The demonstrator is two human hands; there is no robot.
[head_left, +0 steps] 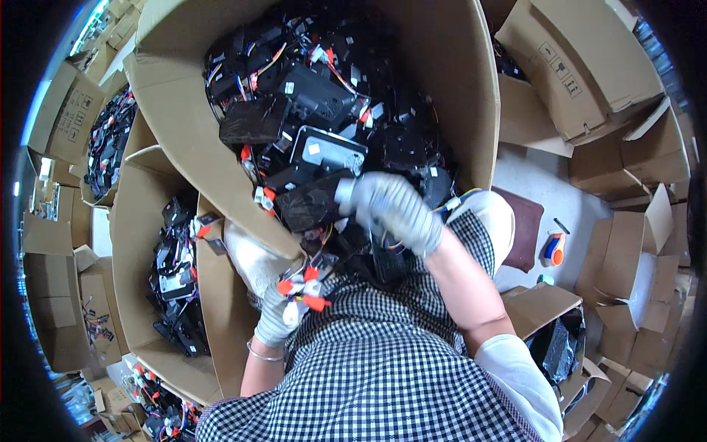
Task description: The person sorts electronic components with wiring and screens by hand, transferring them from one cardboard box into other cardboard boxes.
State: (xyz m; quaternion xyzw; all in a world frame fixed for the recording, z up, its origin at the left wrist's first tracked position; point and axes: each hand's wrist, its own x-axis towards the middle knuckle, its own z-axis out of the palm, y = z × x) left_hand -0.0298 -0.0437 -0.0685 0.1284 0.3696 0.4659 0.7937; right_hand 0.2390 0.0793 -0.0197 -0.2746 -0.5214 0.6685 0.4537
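My left hand (pixel 274 315), in a striped white glove, is low beside the box wall and closed on a bunch of wires with red and white connectors (pixel 303 289). My right hand (pixel 398 210), gloved alike, is over the near side of a big cardboard box (pixel 449 81). Its fingers are bent and slightly blurred, and whatever they grip is hidden. A black plastic unit (pixel 309 202) lies just left of its fingertips. Beyond it rests a black unit with a silver-grey face (pixel 329 151). Many black units with coloured wires fill the box.
At the left, a second cardboard box (pixel 136 243) holds more black parts. An open carton (pixel 541 306) with dark wrapped items stands at the lower right. An orange and blue tape roll (pixel 554 250) and a dark pen-like object (pixel 562 226) lie on the floor near a maroon stool (pixel 521 228).
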